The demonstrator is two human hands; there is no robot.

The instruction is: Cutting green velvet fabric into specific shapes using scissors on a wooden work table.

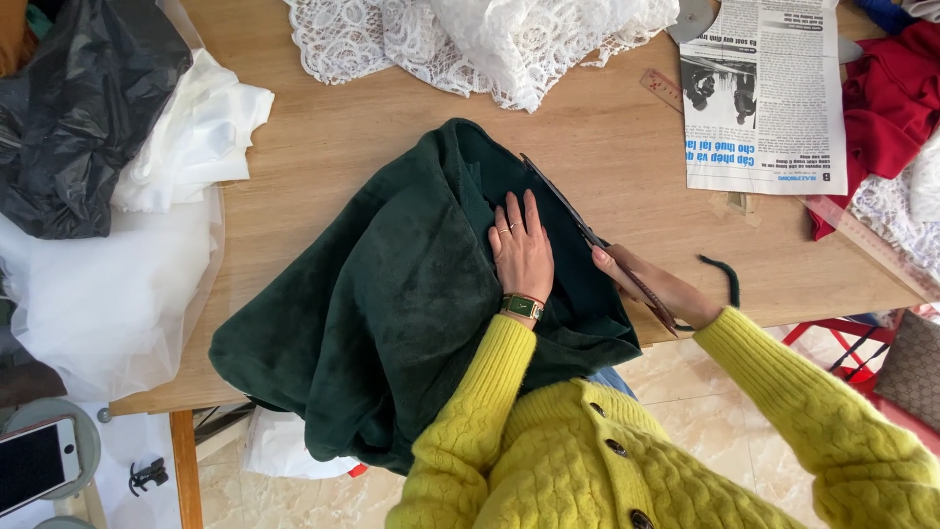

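A dark green plush fabric (382,304) lies heaped on the wooden table (323,127) and hangs over its front edge. My left hand (521,247) lies flat on the fabric, fingers together, with rings and a green-faced watch on the wrist. My right hand (654,284) grips long dark scissors (573,211), whose blades run along the fabric's right edge. A thin cut strip of green fabric (727,276) lies just right of that hand. Both sleeves are yellow knit.
White lace (490,39) lies at the table's back, a newspaper sheet (764,93) at back right, and red cloth (891,108) beyond it. White fabric (186,137) and a black plastic bag (78,108) sit at the left. A phone (34,460) rests on a stool.
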